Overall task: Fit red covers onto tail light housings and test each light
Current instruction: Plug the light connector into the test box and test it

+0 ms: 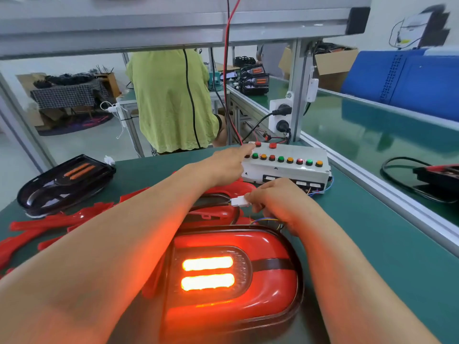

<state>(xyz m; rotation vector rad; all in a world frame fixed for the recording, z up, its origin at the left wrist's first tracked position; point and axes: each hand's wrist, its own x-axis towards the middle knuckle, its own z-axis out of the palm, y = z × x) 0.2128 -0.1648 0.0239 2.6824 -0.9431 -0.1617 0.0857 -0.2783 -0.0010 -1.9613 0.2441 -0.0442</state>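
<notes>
1. Labels on the front of the test box [285, 170] are too blurred to read.
2. Buttons [280, 159]: two red on the box's top, eight clear in the row below.
3. Left hand [227, 165] presses an outstretched forefinger at the box's left end.
4. Right hand [275, 203] pinches a white connector [239, 201] before the box.
5. Tail light [231, 281], red-covered, lies nearer than the box, two bars lit.

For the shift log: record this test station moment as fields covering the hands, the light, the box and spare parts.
left hand: reaches to the test box, fingertip at the left end of its button row
right hand: pinches the white connector
tail light: red cover fitted, two bars lit, lying on the green table
loose red covers: scattered at left
dark housing: uncovered, far left, unlit
</notes>
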